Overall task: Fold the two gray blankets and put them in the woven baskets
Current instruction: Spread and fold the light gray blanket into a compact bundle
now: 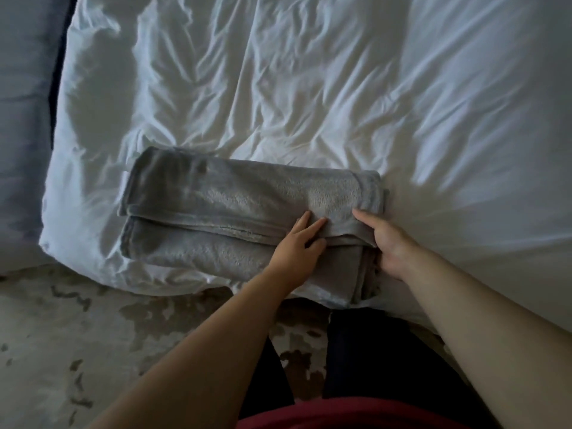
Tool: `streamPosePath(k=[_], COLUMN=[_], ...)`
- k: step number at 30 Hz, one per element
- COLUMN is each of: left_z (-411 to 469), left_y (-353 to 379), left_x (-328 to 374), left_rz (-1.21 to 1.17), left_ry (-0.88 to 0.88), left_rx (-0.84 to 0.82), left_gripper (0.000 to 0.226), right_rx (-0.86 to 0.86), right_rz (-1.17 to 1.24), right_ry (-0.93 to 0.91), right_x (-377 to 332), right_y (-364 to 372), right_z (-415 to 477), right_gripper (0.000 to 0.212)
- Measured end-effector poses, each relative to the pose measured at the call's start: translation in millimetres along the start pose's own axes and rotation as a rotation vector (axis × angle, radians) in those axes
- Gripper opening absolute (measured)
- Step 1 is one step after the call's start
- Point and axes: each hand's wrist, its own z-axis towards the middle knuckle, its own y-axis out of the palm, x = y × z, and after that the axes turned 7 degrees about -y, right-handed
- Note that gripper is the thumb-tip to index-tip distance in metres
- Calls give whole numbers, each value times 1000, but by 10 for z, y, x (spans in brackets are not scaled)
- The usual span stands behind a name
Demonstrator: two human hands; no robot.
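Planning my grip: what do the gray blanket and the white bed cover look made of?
Gray blanket: apparently soft fleece or plush, matte, with a nubby pile and thick rounded folds. White bed cover: probably smooth woven cotton or similar, slight sheen, fine sharp creases. The exact fibres can't be told.

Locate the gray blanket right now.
Head view, lower centre: the gray blanket lies folded on the white duvet near its front edge, both hands on its right end.

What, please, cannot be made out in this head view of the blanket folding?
- Woven baskets: none in the head view.
- Second blanket: not visible; only one folded gray blanket shows.
- Right hand: its fingers are tucked behind the blanket's end, so the grip is unclear.
- Left hand: fingers partly under a fold.
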Motion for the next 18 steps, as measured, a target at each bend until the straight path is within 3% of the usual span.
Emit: streamPosePath(k=[8,12,18], left_z=[0,46,282], left_y=[-233,-537,-1383], left_x=[-81,-140,-133], left_rz=[-213,-418,-603], left_ry=[23,-26,-351], left_rx=[-139,-230,-432], left_gripper=[42,33,24], right_rx=[155,340,506], right_rz=[3,-121,-218], right_ry=[32,-132,-349], right_x=[-50,-132,-170], right_y=[331,740,1749], right_z=[-284,-454,-552], right_gripper=[27,27,46])
